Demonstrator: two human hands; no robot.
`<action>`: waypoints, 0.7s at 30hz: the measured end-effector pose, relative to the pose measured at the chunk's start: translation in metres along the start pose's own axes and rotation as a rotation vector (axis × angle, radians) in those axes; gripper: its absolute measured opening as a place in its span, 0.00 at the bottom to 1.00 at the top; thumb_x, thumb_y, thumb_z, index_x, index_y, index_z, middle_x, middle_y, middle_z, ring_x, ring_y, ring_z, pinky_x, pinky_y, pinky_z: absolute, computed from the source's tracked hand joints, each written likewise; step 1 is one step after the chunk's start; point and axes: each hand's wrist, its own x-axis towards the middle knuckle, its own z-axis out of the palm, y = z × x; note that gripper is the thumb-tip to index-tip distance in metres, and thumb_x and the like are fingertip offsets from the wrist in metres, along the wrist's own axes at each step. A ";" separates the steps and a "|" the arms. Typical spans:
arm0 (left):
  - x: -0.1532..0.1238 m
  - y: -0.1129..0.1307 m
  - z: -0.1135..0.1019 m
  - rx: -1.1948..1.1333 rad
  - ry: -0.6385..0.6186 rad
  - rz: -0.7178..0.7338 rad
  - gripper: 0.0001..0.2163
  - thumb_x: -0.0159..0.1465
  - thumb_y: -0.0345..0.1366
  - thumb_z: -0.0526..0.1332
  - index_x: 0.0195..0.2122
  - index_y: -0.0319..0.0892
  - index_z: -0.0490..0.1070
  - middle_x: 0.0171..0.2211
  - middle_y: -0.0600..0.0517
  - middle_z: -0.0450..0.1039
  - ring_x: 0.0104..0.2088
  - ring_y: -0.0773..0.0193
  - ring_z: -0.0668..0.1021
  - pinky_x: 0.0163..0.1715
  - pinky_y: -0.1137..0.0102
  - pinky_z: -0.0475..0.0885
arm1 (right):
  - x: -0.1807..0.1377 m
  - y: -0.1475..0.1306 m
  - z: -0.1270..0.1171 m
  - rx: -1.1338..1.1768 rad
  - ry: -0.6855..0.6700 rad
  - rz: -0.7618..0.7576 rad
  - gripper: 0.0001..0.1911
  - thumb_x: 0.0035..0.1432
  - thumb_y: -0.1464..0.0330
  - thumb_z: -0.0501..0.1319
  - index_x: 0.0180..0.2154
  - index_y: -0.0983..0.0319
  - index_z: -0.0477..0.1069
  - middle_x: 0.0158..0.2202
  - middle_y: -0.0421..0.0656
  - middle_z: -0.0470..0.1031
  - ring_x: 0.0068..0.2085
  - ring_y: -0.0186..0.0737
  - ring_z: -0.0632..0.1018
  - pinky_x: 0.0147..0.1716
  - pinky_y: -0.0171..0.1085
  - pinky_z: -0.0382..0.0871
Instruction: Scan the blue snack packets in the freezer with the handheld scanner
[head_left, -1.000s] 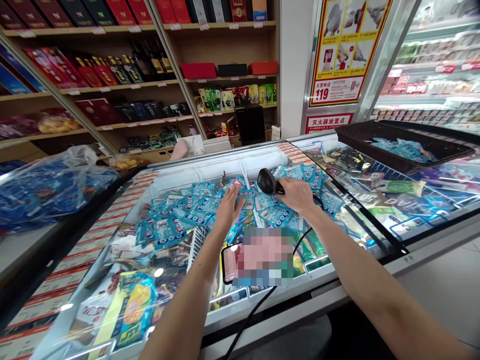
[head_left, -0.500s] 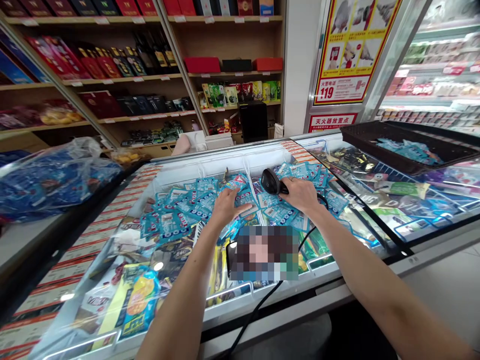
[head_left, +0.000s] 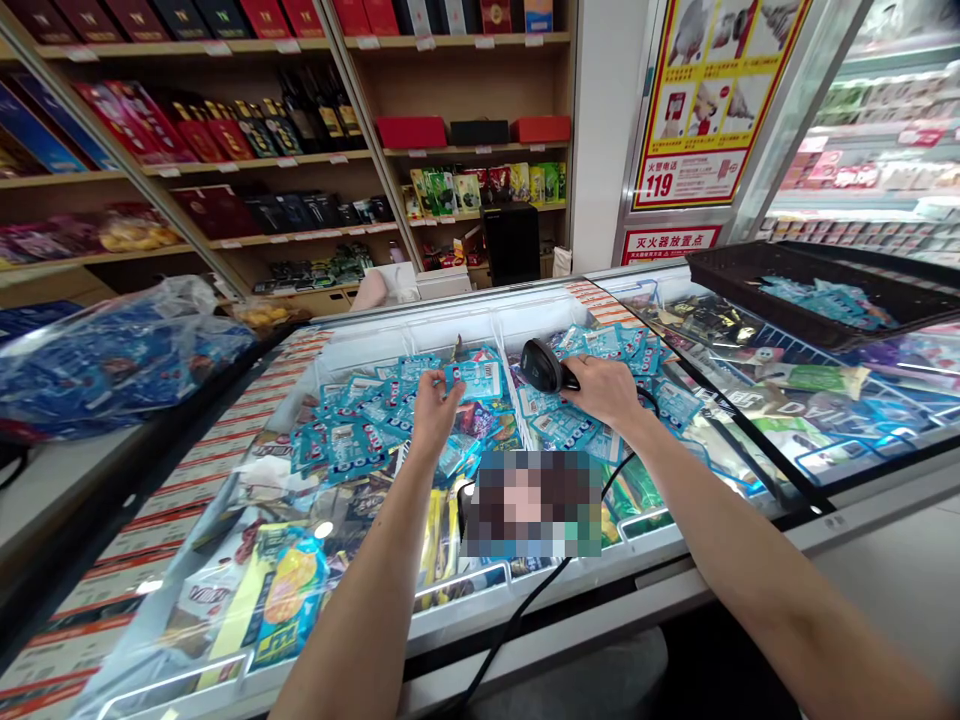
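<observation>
My left hand [head_left: 431, 412] is closed on a blue packet [head_left: 474, 378], lifted a little above the pile of blue packets [head_left: 360, 425] lying in the open chest freezer [head_left: 420, 325]. My right hand [head_left: 606, 390] grips a black barcode scanner [head_left: 541, 366], whose head points left toward the lifted packet. The scanner's black cable [head_left: 510, 630] runs down over the freezer's front edge.
A black tray [head_left: 795, 270] with more blue packets rests on the freezer's glass lid at right. A clear bag of blue packets [head_left: 112, 360] lies at left. Wooden shelves of boxes and bottles [head_left: 247, 130] stand behind. A pixelated patch covers part of the freezer front.
My left hand went from lying flat on the pile to pinching one blue packet and raising it toward the scanner. My right hand and the scanner barely moved.
</observation>
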 end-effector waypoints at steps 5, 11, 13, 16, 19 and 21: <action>0.000 0.000 0.001 0.001 -0.018 -0.018 0.18 0.55 0.43 0.60 0.44 0.43 0.60 0.36 0.51 0.71 0.37 0.63 0.74 0.32 0.66 0.75 | 0.000 -0.004 -0.006 0.023 -0.011 -0.045 0.20 0.57 0.57 0.56 0.49 0.57 0.68 0.41 0.45 0.76 0.41 0.44 0.75 0.33 0.36 0.59; -0.003 0.005 0.003 0.107 -0.005 0.035 0.13 0.56 0.43 0.59 0.38 0.42 0.66 0.32 0.51 0.71 0.36 0.62 0.74 0.35 0.65 0.74 | -0.002 -0.011 -0.012 0.045 -0.005 -0.131 0.18 0.58 0.58 0.55 0.47 0.57 0.69 0.40 0.44 0.76 0.40 0.43 0.75 0.33 0.35 0.58; -0.004 0.007 0.003 0.109 -0.009 0.027 0.13 0.56 0.43 0.59 0.38 0.42 0.66 0.32 0.51 0.71 0.36 0.62 0.74 0.34 0.65 0.74 | -0.003 -0.013 -0.013 0.046 -0.004 -0.155 0.17 0.57 0.59 0.56 0.47 0.57 0.69 0.39 0.44 0.76 0.40 0.43 0.75 0.33 0.35 0.58; -0.006 0.010 0.004 0.122 -0.002 0.024 0.13 0.57 0.43 0.58 0.39 0.42 0.66 0.32 0.51 0.71 0.35 0.62 0.73 0.34 0.65 0.73 | -0.003 -0.014 -0.014 0.044 -0.015 -0.168 0.17 0.57 0.60 0.56 0.47 0.58 0.69 0.39 0.44 0.76 0.40 0.43 0.75 0.34 0.35 0.59; -0.007 0.012 0.005 0.144 0.013 0.032 0.12 0.57 0.42 0.58 0.39 0.42 0.66 0.31 0.51 0.71 0.36 0.62 0.73 0.36 0.65 0.73 | -0.003 -0.015 -0.015 0.041 -0.024 -0.171 0.17 0.57 0.60 0.57 0.47 0.58 0.69 0.39 0.44 0.76 0.41 0.43 0.75 0.34 0.35 0.59; -0.007 0.012 0.006 0.155 0.017 0.037 0.12 0.57 0.42 0.58 0.39 0.42 0.66 0.31 0.52 0.71 0.36 0.61 0.73 0.36 0.65 0.72 | -0.003 -0.015 -0.014 0.039 -0.023 -0.175 0.17 0.57 0.60 0.56 0.47 0.58 0.69 0.39 0.45 0.76 0.40 0.43 0.75 0.34 0.35 0.59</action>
